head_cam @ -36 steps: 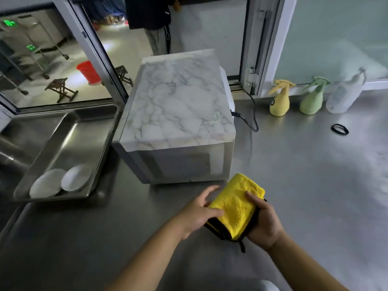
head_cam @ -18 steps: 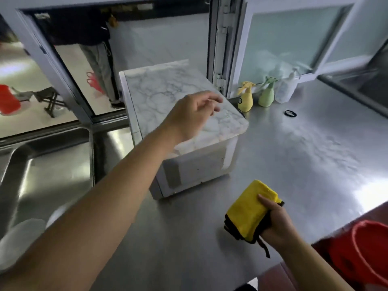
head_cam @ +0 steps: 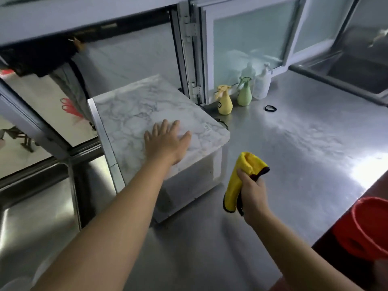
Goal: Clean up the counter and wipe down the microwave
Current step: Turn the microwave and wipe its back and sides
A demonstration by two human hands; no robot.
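Observation:
The microwave (head_cam: 134, 106) has a white marble-patterned top and stands on the steel counter (head_cam: 294, 156). My left hand (head_cam: 167, 141) lies flat on its top near the front edge, fingers spread and straight. My right hand (head_cam: 252, 192) grips a yellow cloth with black trim (head_cam: 241, 175), lifted above the counter just right of the microwave's front face. The cloth hangs folded from my fist.
A yellow spray bottle (head_cam: 224, 101), a green spray bottle (head_cam: 244, 95) and a clear bottle (head_cam: 261, 85) stand by the window frame. A black ring (head_cam: 270, 108) lies on the counter. A red bucket (head_cam: 369, 227) is at the lower right. A steel tray (head_cam: 31, 217) sits at the left.
My left hand came down from mid-air and now lies flat on the microwave top. My right hand lifted the cloth off the counter. The view swung right.

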